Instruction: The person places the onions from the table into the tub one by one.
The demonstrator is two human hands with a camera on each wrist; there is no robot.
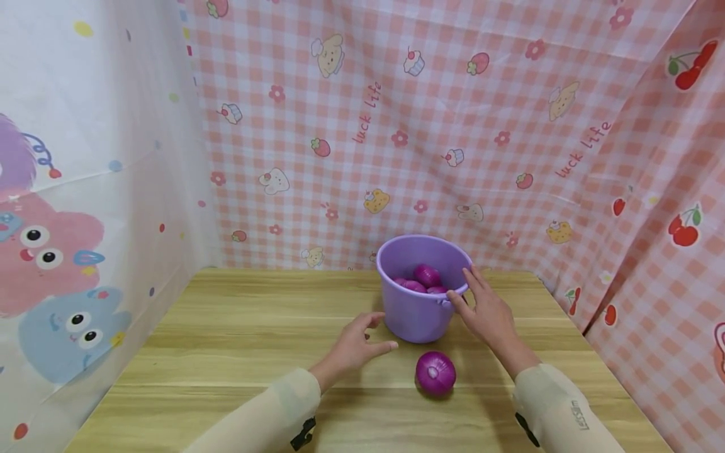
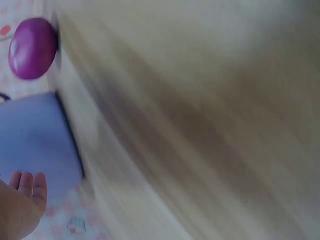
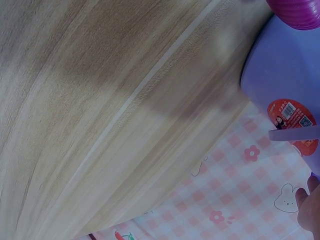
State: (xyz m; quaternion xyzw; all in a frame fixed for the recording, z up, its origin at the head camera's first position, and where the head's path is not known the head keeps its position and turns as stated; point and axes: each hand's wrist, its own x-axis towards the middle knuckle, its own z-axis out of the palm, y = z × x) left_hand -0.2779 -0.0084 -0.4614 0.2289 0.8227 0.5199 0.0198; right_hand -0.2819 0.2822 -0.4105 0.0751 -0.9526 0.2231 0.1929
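A purple bucket [image 1: 419, 318] stands upright on the table with several red onions [image 1: 427, 275] inside. My right hand [image 1: 489, 314] is at the bucket's right side, fingers extended, with its fingertips and thumb touching the rim. In the right wrist view, fingertips [image 3: 302, 195] show beside the bucket [image 3: 280, 75]. To the bucket's lower left, my left hand [image 1: 354, 346] holds nothing; its thumb and fingers are parted, fingertips close to the bucket wall. One more red onion [image 1: 435, 374] lies on the table in front of the bucket, between my forearms.
The wood-grain table [image 1: 255, 333] spreads out mostly to the left of the bucket. A pink checked cloth [image 1: 340, 176] hangs behind it, and a white printed curtain [image 1: 141, 189] is on the left. A handle [image 3: 295, 134] crosses a red sticker [image 3: 287, 114] on the bucket's side.
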